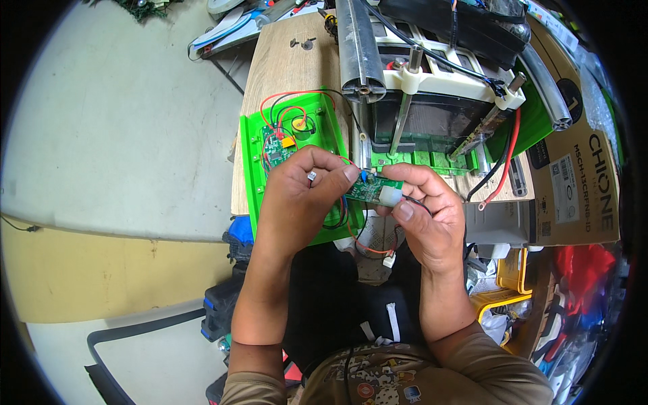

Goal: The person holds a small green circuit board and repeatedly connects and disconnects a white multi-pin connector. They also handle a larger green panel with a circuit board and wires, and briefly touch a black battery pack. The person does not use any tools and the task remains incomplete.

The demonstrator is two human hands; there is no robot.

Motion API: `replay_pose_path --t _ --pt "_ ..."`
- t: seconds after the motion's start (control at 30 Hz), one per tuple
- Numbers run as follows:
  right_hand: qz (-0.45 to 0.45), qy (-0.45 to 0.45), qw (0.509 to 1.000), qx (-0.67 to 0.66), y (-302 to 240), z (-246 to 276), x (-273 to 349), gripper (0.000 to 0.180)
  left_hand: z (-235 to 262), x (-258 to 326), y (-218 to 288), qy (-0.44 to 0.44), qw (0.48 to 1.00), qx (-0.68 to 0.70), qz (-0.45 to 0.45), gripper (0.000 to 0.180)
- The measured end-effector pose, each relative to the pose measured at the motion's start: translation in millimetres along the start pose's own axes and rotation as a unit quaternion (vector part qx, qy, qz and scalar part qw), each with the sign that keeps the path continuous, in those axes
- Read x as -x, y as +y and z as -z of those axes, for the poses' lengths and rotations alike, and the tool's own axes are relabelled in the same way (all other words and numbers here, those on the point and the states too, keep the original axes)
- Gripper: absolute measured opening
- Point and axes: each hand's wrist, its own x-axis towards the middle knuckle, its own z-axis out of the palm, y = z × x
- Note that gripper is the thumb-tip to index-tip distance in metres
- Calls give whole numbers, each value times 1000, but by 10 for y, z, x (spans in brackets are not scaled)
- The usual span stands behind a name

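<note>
- While both hands meet at chest height over the bench edge, a small green circuit board (368, 190) is pinched between them; that's the centre of everything here.
- L hand (304, 196): fingers curled tight, thumb & forefinger tips closed on the board's left end; ring on one finger; a blue bit shows right at the fingertips, too small to tell what it is.
- R hand (425, 216): thumb pressed onto a white connector block (389, 196) at the board's right end, other fingers wrapped behind; narrow, firm pinch on board + connector.
- Thin red & black wires (351, 229) hang just below the grip; they loop down to a small white plug (389, 262) dangling under the R hand.
- Just behind the L hand: bright green plastic tray (253, 169) lying flat on a wooden board (283, 67); tray's lower end passes under the L wrist.
- Inside that tray, just above the L knuckles: a 2nd small green PCB (275, 150) w/ yellow connector; red + black leads (290, 101) curl round it.
- Directly beyond the grip: big battery-type pack w/ cream plastic frame (439, 77) & metal rods; dark interior; grey metal rail (358, 47) stands at its left.
- Right of the R hand: red cable (503, 169) drops from the pack, bare lug at its end, well apart from the fingers.
- Further right: brown cardboard box (580, 175).
- Below the grip: person's lap, dark cloth; tan sleeves at the picture's lower edge.
</note>
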Motion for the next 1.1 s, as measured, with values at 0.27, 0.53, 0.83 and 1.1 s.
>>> replay_pose_path --t 0.27,0.53,0.83,1.1 --pt "0 -4 1000 -10 14 3 -10 43 10 3 25 -8 1000 0 -3 14" --pt "-2 -9 1000 -14 19 17 -20 45 21 11 29 -11 1000 2 9 13" --pt "-6 -4 1000 -19 16 12 -27 45 21 8 18 -10 1000 1 4 13" --pt "10 -38 999 -25 20 46 -50 42 44 26 -13 -14 1000 20 -8 15"
